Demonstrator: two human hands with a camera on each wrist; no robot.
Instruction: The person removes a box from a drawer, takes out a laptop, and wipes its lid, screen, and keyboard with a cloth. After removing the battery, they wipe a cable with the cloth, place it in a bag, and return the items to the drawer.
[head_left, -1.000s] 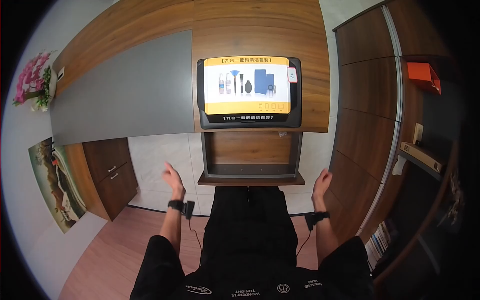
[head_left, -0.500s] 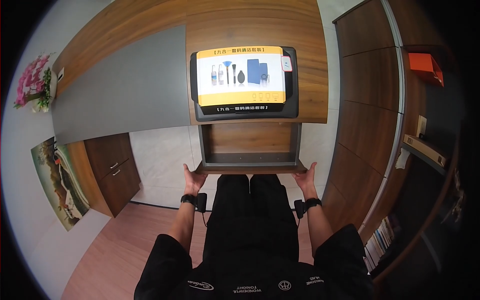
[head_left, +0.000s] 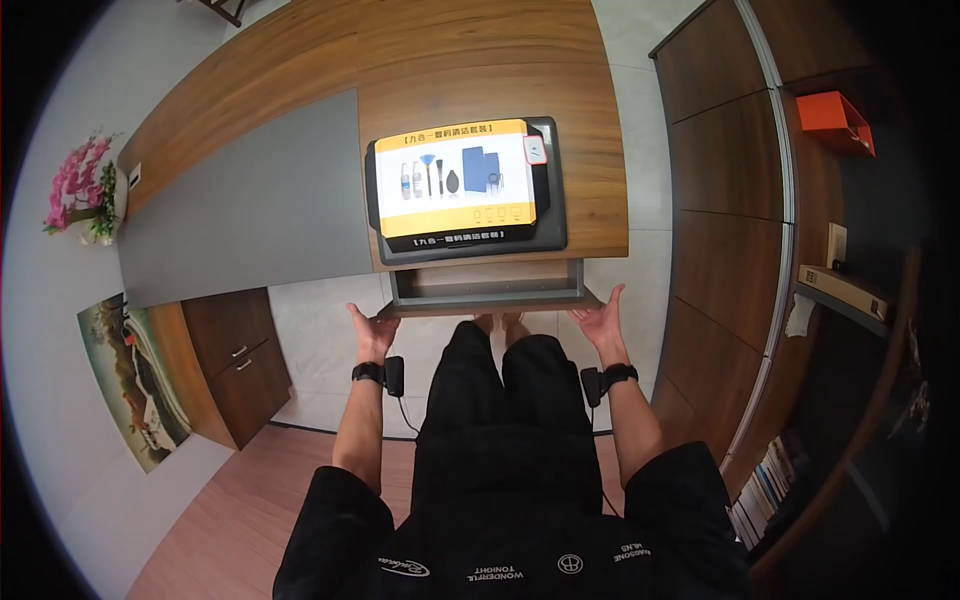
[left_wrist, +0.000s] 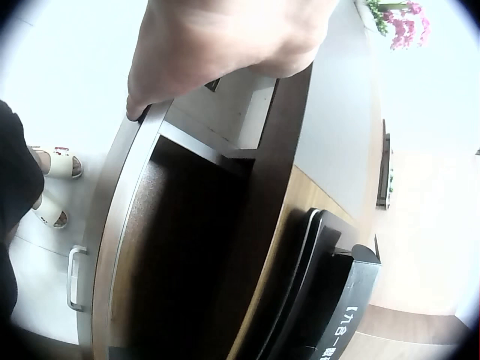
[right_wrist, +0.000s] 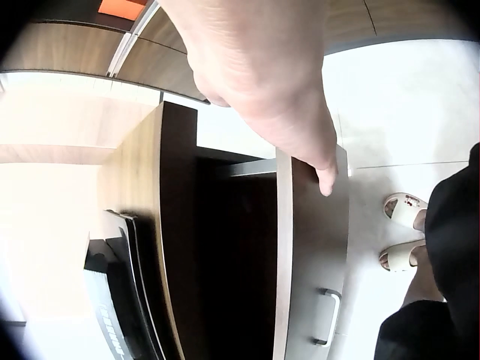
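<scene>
Below the desk edge, a drawer [head_left: 488, 310] is pulled partly out, its dark front spanning between the two hands. At the front's left end my left hand [head_left: 372, 335] touches it, thumb spread outward; the left wrist view shows that hand [left_wrist: 225, 41] over the corner. My right hand [head_left: 600, 328] touches the other end, thumb also out, and in the right wrist view a fingertip of the hand [right_wrist: 274, 90] lies on the outer face above a metal handle [right_wrist: 330, 319]. Neither hand is curled round the drawer.
A yellow and white boxed cleaning kit [head_left: 455, 180] lies on a black case [head_left: 553, 225] at the desk edge above the drawer. A wooden cabinet [head_left: 240, 365] stands left, tall wooden panels [head_left: 725, 165] right. Pink flowers [head_left: 78, 185] are at far left.
Both hands have come from beside the drawer to its front corners. The drawer has slid inward under the desk, and less of its inside shows. The head view has shifted.
</scene>
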